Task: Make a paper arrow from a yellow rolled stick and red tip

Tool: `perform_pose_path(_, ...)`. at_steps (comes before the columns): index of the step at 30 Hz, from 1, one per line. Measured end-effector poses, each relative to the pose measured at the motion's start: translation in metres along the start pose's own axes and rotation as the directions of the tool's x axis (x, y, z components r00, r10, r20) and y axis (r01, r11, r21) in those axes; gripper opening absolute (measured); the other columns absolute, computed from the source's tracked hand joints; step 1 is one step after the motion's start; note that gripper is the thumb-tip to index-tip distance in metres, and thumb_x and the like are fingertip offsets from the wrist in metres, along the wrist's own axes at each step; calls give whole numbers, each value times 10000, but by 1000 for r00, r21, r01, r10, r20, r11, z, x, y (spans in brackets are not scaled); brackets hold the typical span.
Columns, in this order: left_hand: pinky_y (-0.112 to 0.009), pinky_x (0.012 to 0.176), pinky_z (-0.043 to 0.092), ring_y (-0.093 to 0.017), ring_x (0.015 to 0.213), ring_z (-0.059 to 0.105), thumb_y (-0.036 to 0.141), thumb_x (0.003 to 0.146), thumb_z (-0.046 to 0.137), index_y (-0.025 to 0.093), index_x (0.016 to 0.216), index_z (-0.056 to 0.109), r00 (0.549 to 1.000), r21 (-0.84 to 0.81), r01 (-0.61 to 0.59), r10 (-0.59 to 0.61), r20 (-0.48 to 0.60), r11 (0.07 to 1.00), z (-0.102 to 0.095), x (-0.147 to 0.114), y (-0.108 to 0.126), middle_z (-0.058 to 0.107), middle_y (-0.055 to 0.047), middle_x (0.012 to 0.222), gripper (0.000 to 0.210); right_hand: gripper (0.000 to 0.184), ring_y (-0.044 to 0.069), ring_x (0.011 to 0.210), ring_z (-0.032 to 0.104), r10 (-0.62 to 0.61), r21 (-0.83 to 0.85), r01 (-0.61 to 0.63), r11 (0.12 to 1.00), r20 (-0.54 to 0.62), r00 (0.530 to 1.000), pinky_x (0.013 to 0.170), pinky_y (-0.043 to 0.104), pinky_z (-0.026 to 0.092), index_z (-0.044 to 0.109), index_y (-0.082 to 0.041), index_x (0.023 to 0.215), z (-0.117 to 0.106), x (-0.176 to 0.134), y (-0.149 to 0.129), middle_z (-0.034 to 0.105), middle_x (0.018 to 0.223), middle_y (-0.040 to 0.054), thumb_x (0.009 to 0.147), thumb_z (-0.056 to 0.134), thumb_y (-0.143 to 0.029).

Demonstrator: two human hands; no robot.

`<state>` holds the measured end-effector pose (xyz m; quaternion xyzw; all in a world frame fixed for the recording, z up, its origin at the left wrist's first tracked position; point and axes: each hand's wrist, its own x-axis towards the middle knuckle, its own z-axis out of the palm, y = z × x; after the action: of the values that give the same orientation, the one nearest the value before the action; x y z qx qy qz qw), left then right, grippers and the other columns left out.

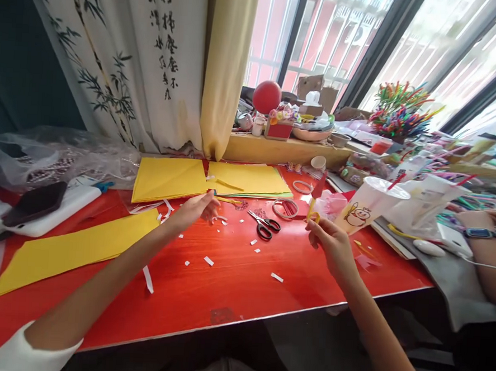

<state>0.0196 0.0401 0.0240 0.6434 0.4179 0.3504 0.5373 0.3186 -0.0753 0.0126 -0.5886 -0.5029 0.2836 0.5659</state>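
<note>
My right hand (327, 239) pinches a small red-and-yellow paper piece (318, 188), raised over the table's right part. Its red part is pointed and stands up, with a curled yellow strip below. My left hand (198, 207) reaches over the table with loosely bent, parted fingers, beside the front edge of the yellow paper stacks (170, 178). A thin yellow stick with a blue end (228, 200) lies at its fingertips; whether they touch it I cannot make out. Between the hands, black-handled scissors (264, 225) lie partly open among several white paper scraps (208, 261).
Folded yellow paper (80, 242) lies at left, near a dark phone (37, 202) on a white box. A white lidded cup (370, 204) stands beside my right hand. Tape rings (286, 208) lie behind the scissors. Another person's arm with a watch (479, 234) rests at far right.
</note>
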Motion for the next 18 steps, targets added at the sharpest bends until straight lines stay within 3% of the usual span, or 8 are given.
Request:
perform_pose_path(3,-267,653,438,-137,633,572,611,810,401,176,847,598,1000,60,-6,7,-13,998,-12,-18,-5,621,-32,699,480,254,103,471,392,13,-56,-18,998,-87,996,475,253,310,543,-204,729,-19,-19,14,448,517,-41,754,612,-447)
perform_pose_path(6,-269,652,434,-136,620,562,601,800,433,163,844,607,998,72,20,-16,-57,997,-24,-24,-14,623,-35,703,473,272,117,483,419,126,-138,-140,980,-108,986,473,274,323,578,-203,768,-43,-39,31,513,580,-15,693,663,-450)
perform_pose_path(10,-266,644,431,-140,622,562,624,774,451,148,833,611,993,57,31,-24,-119,998,-31,-20,-20,622,-39,687,506,381,128,521,448,233,-118,-280,953,-309,922,482,295,349,637,-214,886,-84,-64,46,560,696,21,623,705,-481)
perform_pose_path(14,-267,636,434,-143,611,557,640,754,464,153,807,617,993,55,52,-46,-105,997,-31,-15,-23,623,-38,683,514,289,133,463,381,162,-115,-269,956,-558,814,437,329,284,642,-265,820,-126,-78,57,477,588,27,649,687,-493)
perform_pose_path(16,-275,636,441,-153,616,564,645,741,478,159,810,620,995,66,64,-59,-81,996,-32,-13,-27,629,-40,688,512,258,147,474,400,73,-164,-214,963,-605,793,444,351,293,628,-275,832,-147,-77,65,484,602,49,695,649,-493)
perform_pose_path(18,-276,630,445,-160,619,568,654,718,501,165,809,625,995,79,70,-65,-70,994,-33,-10,-32,632,-40,684,512,268,159,476,416,-37,-278,-149,949,-566,823,445,365,305,615,-263,867,-169,-67,73,495,622,66,731,608,-494)
